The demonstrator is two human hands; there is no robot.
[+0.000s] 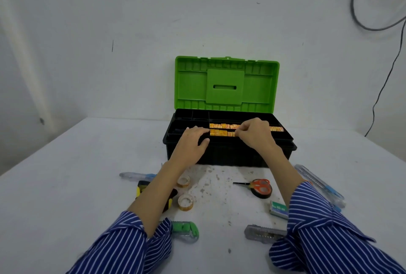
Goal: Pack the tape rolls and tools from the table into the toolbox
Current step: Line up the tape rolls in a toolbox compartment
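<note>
Black toolbox (228, 152) stands open, green lid (226, 84) upright. Your left hand (191, 144) rests on its front rim, fingers relaxed and nearly straight. Your right hand (254, 135) has fingers curled, pinching at the orange tape rolls (219, 129) in the tray just beside your fingertips. 2 clear tape rolls (184, 192) and scissors (257, 185) lie behind both wrists.

The toolbox (228, 152) has a black body and a bright green lid (226, 84). In its tray lie orange-yellow patterned tape strips (222, 129). The desk (66, 185) is white with brownish stains near the middle. The scissors (259, 185) have orange handles and lie on a black tape roll (263, 194). Both sleeves (325, 229) are blue with white stripes. Near the front edge is a green cutter (186, 229).
</note>
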